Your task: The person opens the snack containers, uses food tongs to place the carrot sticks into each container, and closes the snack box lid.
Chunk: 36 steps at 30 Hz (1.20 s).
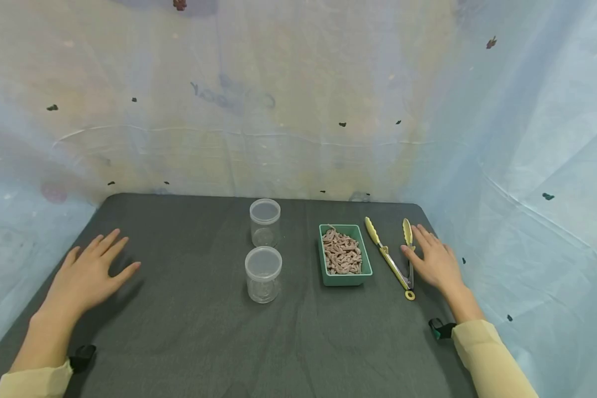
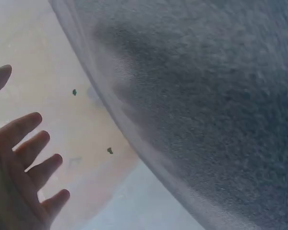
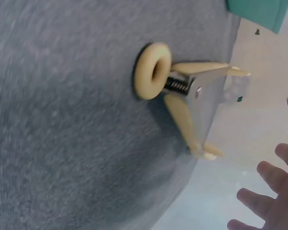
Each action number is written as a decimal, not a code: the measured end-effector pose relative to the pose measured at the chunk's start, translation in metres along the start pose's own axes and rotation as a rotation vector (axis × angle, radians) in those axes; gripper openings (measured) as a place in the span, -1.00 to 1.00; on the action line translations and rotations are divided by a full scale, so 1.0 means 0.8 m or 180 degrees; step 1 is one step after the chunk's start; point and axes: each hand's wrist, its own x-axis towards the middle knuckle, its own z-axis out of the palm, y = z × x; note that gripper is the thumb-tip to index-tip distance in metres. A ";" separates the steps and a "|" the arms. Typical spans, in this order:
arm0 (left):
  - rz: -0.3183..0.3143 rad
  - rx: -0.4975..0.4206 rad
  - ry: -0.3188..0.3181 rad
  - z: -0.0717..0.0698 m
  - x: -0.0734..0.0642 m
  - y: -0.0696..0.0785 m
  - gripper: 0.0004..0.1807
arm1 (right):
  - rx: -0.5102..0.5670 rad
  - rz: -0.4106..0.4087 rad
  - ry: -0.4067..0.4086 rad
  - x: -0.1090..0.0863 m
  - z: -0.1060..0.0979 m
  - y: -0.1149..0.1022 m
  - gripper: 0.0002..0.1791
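Pale, creased plastic sheeting (image 1: 298,105) with small dark flecks hung behind and beside a table covered in dark grey cloth (image 1: 179,342). Person in light yellow sleeves (image 1: 492,359), black straps (image 1: 443,330) at the wrists, one hand out over each side.

Right hand (image 1: 435,265): fingers extended, nothing gripped. Nearest thing was the pair of yellow-and-metal tongs (image 1: 394,268), lying on the cloth just left of that hand, arms spread in a V, tips toward the back, yellow ring at the hinge end toward the person. In the head view the thumb overlapped the right arm of the tongs; in the right wrist view, fingers and tongs showed apart, with the hand past the tip end.

Left hand (image 1: 89,271): fingers and thumb spread, nothing held, shadow on the cloth beside it, well apart from the tongs.

Left of the tongs, near them, sat a green rectangular plastic tray (image 1: 345,280) with a heap of pinkish-brown curled pieces (image 1: 342,252) inside. Further left, between tray and left hand, two clear cylindrical jars with translucent lids stood upright: near jar (image 1: 263,282), far jar (image 1: 265,229) just behind it.
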 end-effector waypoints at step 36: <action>0.0855 -0.1299 0.1451 -0.051 0.024 0.152 -0.45 | 0.2669 -0.0708 0.0930 0.001 -0.005 -0.163 -0.67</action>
